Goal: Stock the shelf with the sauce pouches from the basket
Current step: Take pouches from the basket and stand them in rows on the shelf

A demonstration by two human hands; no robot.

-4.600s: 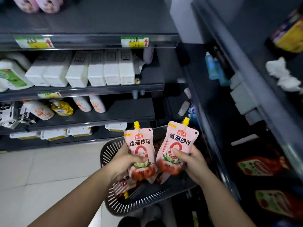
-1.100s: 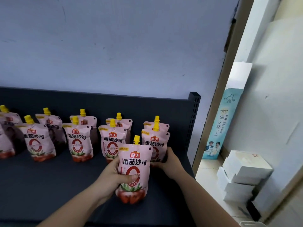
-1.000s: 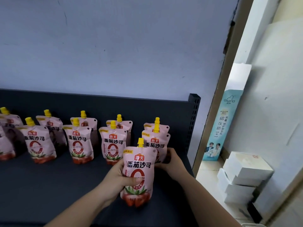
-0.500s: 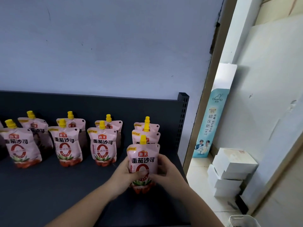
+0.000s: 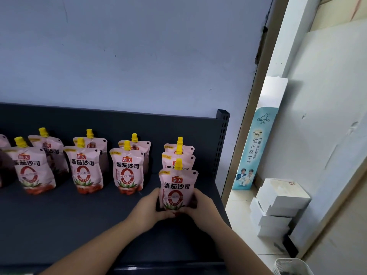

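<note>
Head view: the dark shelf (image 5: 59,225) is seen from above, and pink pouches with yellow caps are stood on it in columns before the back panel (image 5: 119,124)
Front pouch (image 5: 177,190): it is stood upright on the shelf at the right end, just in front of the right column (image 5: 179,155), so this column is now three deep; a second ago it was carried tilted, a little to the left of this place
Left hand (image 5: 149,209): the lower left side of the front pouch is grasped, with the fingers curled round its base; the hold is not yet let go
Right hand (image 5: 203,206): the lower right side of the same pouch is grasped; a second ago this hand was laid on the pouch behind, and it is brought forward since then
Neighbour columns (image 5: 127,167): they are only two deep and are kept apart from the front pouch
Meaning for the task: one more pouch is judged as placed; only the release is left, and the soft pouch may be tipped if the hands are drawn away roughly
Basket: it is not shown here, so the number of pouches left cannot be told
White boxes (image 5: 278,203): they are stacked to the right of the shelf, well apart from it
</note>
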